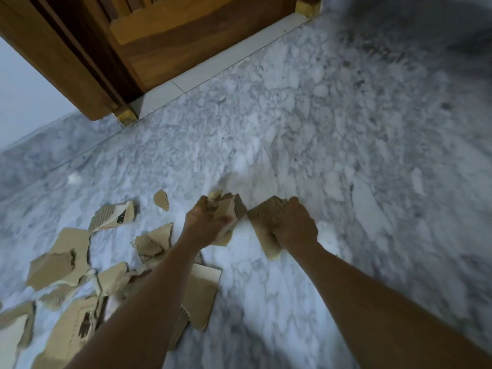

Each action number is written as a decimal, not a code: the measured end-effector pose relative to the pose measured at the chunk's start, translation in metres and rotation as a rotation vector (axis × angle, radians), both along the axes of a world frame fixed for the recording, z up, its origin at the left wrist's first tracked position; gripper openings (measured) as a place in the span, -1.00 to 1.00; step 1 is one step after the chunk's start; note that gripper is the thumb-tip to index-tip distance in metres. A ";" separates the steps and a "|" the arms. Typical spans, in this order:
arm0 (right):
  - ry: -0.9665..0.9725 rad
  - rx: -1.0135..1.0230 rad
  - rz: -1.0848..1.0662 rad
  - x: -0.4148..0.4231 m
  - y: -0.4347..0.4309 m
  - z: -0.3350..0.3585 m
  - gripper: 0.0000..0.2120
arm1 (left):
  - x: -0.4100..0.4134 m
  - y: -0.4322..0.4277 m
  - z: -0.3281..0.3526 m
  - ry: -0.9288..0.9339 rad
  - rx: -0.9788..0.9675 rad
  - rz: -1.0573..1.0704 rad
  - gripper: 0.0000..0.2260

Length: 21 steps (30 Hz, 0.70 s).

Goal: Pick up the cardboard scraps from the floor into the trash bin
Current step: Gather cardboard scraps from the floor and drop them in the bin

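My left hand (205,222) grips a bunch of torn brown cardboard scraps (229,207), held just above the marble floor at the middle of the view. Beside it, my right hand (294,225) grips a larger flat cardboard piece (262,222) whose lower end sticks out below the fist. Several more torn scraps (69,251) lie scattered on the floor to the lower left, some partly hidden under my left forearm. A small scrap (161,199) lies apart, farther out. No trash bin shows in this view.
A wooden door (186,41) in its frame stands at the top left, with a pale threshold strip (226,59) along its foot. White and grey marble floor (346,155) spreads to the right. A small white fleck (74,178) lies at the left.
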State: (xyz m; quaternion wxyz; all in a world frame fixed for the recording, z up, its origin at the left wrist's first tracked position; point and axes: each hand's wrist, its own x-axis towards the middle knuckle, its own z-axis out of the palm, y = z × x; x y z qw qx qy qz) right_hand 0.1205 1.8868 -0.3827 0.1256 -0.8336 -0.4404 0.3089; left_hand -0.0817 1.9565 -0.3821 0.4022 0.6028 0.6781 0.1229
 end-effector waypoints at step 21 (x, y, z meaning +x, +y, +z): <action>0.739 0.578 -0.829 0.203 -0.282 0.234 -0.55 | 0.308 -0.182 0.253 -0.518 -0.157 -0.863 -0.63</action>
